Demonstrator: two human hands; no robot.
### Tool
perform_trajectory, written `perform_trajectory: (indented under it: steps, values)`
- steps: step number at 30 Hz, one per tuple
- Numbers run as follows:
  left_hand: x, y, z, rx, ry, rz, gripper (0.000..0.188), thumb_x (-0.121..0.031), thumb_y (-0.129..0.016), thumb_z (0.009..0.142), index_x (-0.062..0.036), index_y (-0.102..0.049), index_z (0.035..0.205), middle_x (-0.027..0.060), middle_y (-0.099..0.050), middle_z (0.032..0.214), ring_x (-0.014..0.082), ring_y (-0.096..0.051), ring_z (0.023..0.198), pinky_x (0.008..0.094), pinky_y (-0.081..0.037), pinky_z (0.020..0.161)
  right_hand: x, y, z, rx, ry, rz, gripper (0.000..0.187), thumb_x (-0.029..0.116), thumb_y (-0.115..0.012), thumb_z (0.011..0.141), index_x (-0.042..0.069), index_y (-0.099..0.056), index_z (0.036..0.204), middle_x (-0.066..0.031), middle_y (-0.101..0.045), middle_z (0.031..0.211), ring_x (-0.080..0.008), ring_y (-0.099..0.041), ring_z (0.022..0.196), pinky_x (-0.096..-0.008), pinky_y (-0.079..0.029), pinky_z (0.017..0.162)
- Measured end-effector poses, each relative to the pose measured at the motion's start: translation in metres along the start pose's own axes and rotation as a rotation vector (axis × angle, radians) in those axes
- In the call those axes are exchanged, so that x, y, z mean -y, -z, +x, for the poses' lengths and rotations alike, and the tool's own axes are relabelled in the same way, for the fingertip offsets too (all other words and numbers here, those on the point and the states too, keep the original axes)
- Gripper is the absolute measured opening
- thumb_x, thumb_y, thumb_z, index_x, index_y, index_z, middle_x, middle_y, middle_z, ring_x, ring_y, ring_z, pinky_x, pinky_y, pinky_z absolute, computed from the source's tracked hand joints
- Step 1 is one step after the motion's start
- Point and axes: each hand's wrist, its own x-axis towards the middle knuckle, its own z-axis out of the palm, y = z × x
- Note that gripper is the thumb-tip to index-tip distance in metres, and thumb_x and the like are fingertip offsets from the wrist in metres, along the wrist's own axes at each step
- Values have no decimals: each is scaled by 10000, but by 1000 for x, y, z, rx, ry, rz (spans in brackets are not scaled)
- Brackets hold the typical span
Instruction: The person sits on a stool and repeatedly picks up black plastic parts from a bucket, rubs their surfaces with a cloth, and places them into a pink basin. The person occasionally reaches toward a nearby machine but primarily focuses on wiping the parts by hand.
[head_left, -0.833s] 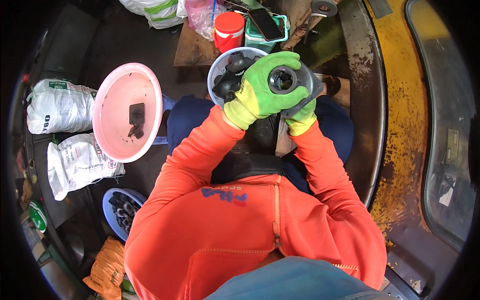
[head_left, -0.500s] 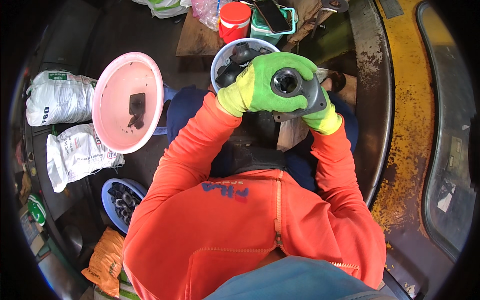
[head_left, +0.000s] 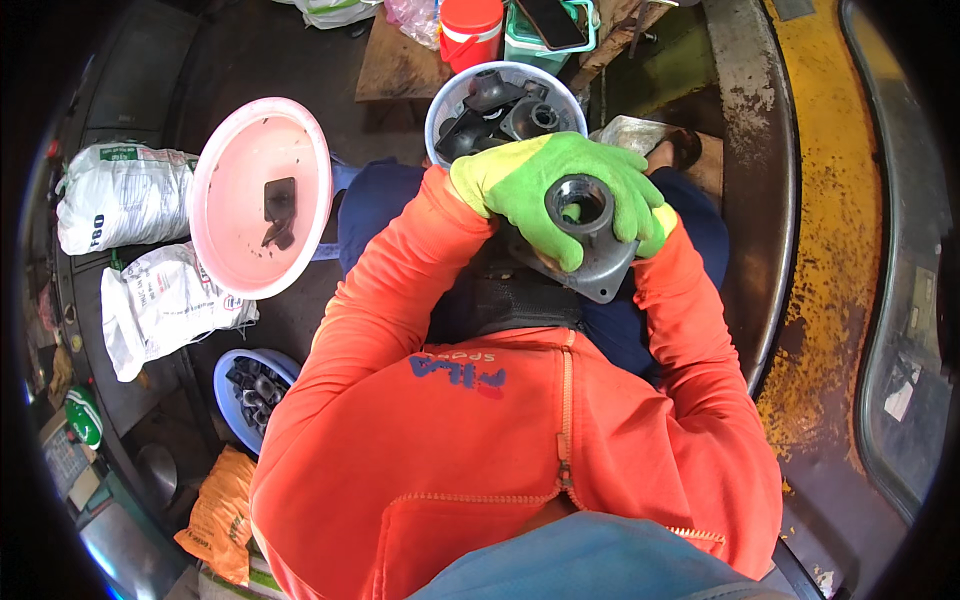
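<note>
A black flanged fitting is held in front of my lap, its round threaded collar facing up and its square plate tilted beneath. My left hand, in a green glove with a yellow cuff, wraps around the collar from the left and top. My right hand, gloved alike, grips the right edge of the piece; most of its fingers are hidden behind the fitting and the left hand. Through the collar opening a bit of green glove shows. Just beyond my hands, a pale blue basin holds several similar black fittings.
A pink basin with a black piece stands to the left, beside white sacks. Lower left is a blue basin of small dark parts. A red container and a phone are ahead; a rusty yellow machine frame borders the right.
Both hands have come down and nearer to my body with the fitting. Its plate has turned, showing more of its face, and the basin of fittings behind is less covered.
</note>
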Motion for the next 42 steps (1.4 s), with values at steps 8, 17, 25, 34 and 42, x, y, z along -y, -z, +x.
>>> perform_trajectory:
  steps: [8, 17, 25, 34, 42]
  values:
    - [4, 1, -2, -422, 66, 458, 463, -121, -807, 644, -44, -658, 1076, 128, -656, 1195, 328, -565, 1217, 441, -464, 994, 1, -12, 36, -459, 96, -31, 716, 265, -904, 577, 35, -593, 1179, -77, -648, 1109, -232, -630, 1031, -349, -493, 904]
    - [-2, 3, -8, -395, 79, 310, 449, -138, -823, 638, -42, -661, 1045, 133, -665, 1167, 312, -606, 1143, 418, -463, 992, 4, -7, 38, -223, 214, -183, 841, 331, -912, 583, 92, -544, 1300, -66, -610, 1237, -266, -583, 1146, -384, -469, 967]
    - [-6, -2, -15, -297, 122, 150, 443, -195, -832, 626, -45, -677, 1013, 131, -675, 1149, 329, -594, 1153, 430, -450, 985, 21, -6, 22, -78, 172, -314, 697, 312, -889, 667, 75, -590, 1251, -82, -638, 1182, -258, -602, 1104, -374, -495, 929]
    - [5, -3, -15, -254, 128, 51, 458, -217, -850, 615, -34, -681, 999, 147, -679, 1130, 327, -607, 1121, 422, -457, 970, 21, -6, 19, -96, 134, -271, 688, 305, -891, 668, 73, -588, 1241, -72, -634, 1180, -241, -596, 1098, -375, -471, 916]
    - [12, -4, -13, -172, 102, -167, 428, -177, -831, 607, -17, -678, 973, 155, -689, 1100, 310, -622, 1102, 424, -461, 984, -3, -17, -1, -60, -1, -175, 649, 227, -856, 716, 84, -573, 1282, -62, -600, 1265, -229, -577, 1155, -360, -458, 973]
